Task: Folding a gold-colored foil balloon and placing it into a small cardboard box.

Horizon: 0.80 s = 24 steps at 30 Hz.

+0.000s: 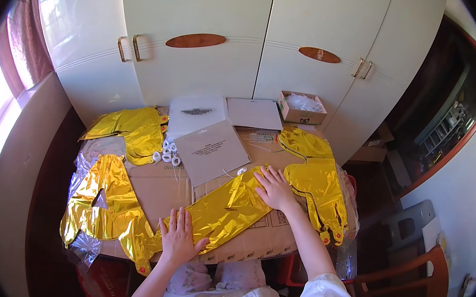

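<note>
A flat, uninflated gold foil balloon (pixel 224 214) lies slantwise across the cardboard before me. My left hand (pixel 180 238) rests flat near its lower left end, fingers spread. On its upper right end lies my right hand (pixel 274 188), also spread out. A white coil of string (pixel 241 172) sits at the balloon's upper edge, close to my right hand. More flat gold foil balloons lie around: one to the left (pixel 111 199), one at the far left (pixel 135 132) and one to the right (pixel 318 183). Foil partly hides the fingertips' contact with the table.
Grey-white printed cards (pixel 208 151) and a white sheet (pixel 195 112) lie behind the balloon. Several white string coils (pixel 169 154) cluster left of them. A small box (pixel 303 109) of clear plastic pieces stands against the white cabinet (pixel 201 5). A wooden chair (pixel 409 282) is at right.
</note>
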Each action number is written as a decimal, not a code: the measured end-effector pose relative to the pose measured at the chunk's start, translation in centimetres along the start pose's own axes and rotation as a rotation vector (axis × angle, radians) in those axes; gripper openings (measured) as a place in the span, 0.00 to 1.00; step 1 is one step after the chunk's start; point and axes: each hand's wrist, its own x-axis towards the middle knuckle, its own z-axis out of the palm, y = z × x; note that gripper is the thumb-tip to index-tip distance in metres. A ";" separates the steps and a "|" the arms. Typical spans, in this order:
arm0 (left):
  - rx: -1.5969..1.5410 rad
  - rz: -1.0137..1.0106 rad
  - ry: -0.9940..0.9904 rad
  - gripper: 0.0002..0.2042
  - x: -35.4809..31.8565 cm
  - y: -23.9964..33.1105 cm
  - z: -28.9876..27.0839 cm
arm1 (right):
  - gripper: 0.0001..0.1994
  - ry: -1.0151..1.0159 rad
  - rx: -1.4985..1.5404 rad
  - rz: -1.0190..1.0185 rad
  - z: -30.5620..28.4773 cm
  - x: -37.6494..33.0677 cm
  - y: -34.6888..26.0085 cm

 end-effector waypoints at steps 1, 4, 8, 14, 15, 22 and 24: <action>0.000 -0.001 -0.003 0.48 0.0 0.0 0.0 | 0.27 0.001 -0.013 0.011 0.0 0.0 0.0; -0.005 0.001 -0.006 0.48 0.1 0.1 0.0 | 0.29 0.005 -0.041 0.035 0.1 -0.1 0.2; -0.021 0.001 -0.002 0.49 0.0 0.0 0.0 | 0.28 0.060 -0.029 0.023 0.0 0.1 0.2; -0.032 0.006 -0.013 0.47 -0.1 0.0 -0.1 | 0.27 0.197 -0.002 0.157 -0.7 -0.5 0.0; -0.025 0.009 -0.014 0.47 -0.1 0.0 -0.3 | 0.27 0.184 -0.002 0.196 -0.7 -0.7 0.0; -0.074 0.133 0.064 0.38 3.5 1.1 -1.9 | 0.27 0.094 -0.024 0.161 0.5 -2.1 -0.2; -0.192 0.243 0.048 0.36 6.8 1.7 -2.1 | 0.26 0.128 -0.038 0.116 -0.3 -2.0 -1.0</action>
